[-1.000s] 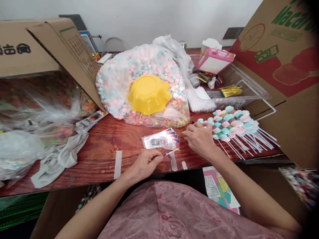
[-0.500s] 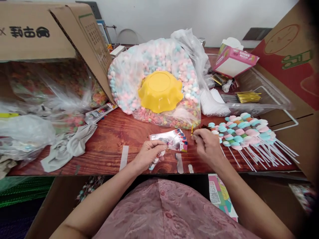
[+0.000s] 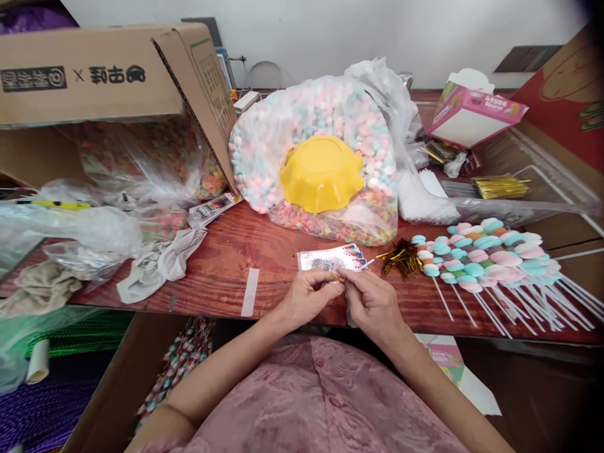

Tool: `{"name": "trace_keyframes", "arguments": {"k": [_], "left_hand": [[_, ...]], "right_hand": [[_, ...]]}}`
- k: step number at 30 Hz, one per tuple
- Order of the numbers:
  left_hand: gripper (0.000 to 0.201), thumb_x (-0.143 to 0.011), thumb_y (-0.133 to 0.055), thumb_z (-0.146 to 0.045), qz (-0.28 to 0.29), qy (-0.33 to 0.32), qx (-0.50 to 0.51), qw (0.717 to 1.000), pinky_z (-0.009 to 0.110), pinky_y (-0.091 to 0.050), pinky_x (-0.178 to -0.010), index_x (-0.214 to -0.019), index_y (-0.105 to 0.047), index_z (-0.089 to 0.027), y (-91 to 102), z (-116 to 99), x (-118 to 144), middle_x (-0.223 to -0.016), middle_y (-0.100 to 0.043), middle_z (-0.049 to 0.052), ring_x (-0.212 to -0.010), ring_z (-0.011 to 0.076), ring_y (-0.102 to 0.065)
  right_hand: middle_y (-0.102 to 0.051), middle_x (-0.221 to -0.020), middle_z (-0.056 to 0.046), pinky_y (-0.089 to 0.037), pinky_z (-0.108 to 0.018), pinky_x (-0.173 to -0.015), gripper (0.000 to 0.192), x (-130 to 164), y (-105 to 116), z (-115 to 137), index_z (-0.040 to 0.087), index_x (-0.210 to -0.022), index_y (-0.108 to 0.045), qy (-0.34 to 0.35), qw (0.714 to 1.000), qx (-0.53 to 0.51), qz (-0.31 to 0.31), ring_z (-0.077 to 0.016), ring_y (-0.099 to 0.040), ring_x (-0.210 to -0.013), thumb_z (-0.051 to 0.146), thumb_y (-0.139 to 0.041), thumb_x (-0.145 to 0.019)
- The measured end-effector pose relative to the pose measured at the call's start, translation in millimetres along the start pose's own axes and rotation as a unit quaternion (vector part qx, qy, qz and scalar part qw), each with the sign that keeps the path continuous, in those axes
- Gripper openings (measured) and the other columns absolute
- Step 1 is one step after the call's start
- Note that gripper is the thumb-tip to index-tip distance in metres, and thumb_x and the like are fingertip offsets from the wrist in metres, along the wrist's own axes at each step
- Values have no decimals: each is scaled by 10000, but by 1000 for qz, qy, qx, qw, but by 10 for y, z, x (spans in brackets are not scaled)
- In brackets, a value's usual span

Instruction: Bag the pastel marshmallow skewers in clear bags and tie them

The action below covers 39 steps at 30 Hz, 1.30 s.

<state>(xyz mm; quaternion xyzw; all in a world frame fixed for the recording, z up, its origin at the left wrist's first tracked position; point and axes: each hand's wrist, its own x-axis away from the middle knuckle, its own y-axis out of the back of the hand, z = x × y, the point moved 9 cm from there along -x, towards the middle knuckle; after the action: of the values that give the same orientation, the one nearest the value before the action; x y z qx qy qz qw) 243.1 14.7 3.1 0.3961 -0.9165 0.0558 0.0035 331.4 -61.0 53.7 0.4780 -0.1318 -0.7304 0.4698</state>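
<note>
My left hand [image 3: 309,296] and my right hand [image 3: 372,302] meet at the near edge of the wooden table [image 3: 226,264], fingertips pinched together on a small candy stick whose tip shows between them; most of it is hidden by the fingers. Just beyond the hands lies a stack of printed packets [image 3: 333,258]. A bundle of gold twist ties [image 3: 401,257] lies to the right of the packets. Further right, several marshmallow skewers [image 3: 476,255] lie in a row, sticks pointing toward the table edge.
A big clear bag of pastel candies [image 3: 302,132] carries an upturned yellow bowl [image 3: 321,173]. An open cardboard box [image 3: 94,75] with bagged sweets stands at left, a pink carton [image 3: 472,116] and clear tray [image 3: 519,182] at back right. Grey cloth [image 3: 155,267] lies left.
My right hand has come back from the gold ties to meet the left hand in front of the packets. The view has shifted left and down.
</note>
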Motion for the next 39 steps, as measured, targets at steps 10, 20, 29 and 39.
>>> {"name": "trace_keyframes", "arguments": {"k": [10, 20, 29, 39], "left_hand": [[177, -809, -635, -271, -11, -37, -46, 998, 220, -400, -623, -709, -694, -137, 46, 22, 11, -647, -539, -15, -640, 91, -474], [198, -851, -573, -219, 3, -80, -108, 991, 235, -398, -643, -714, -686, -134, 11, -98, 6, -659, -560, -6, -647, 100, -491], [213, -864, -560, -211, 54, -142, -133, 980, 220, -401, -617, -700, -673, -138, -176, -296, 23, -658, -574, -1, -620, 91, -502], [255, -879, -530, -235, 229, -124, -195, 946, 226, -436, -666, -739, -705, -112, -384, -357, 6, -709, -639, 34, -670, 115, -575]], "right_hand": [[-683, -824, -91, -514, -319, -656, 329, 61, -54, 76, 131, -1157, -623, 7, 1000, 11, 0, -184, -611, -713, 46, -476, -875], [-675, -782, -6, -497, -269, -646, 174, 198, 77, -13, 218, -994, -616, -106, 990, -62, -65, -142, -617, -674, 141, -610, -838], [-626, -640, 27, -403, -244, -517, 200, 567, -387, -555, 195, -740, -666, -413, 796, -442, -12, -107, -499, -530, 346, -785, -683], [-614, -662, -10, -431, -285, -620, 173, 204, -35, -305, 194, -719, -582, -121, 951, -244, 150, -144, -548, -626, 256, -563, -879]]}}
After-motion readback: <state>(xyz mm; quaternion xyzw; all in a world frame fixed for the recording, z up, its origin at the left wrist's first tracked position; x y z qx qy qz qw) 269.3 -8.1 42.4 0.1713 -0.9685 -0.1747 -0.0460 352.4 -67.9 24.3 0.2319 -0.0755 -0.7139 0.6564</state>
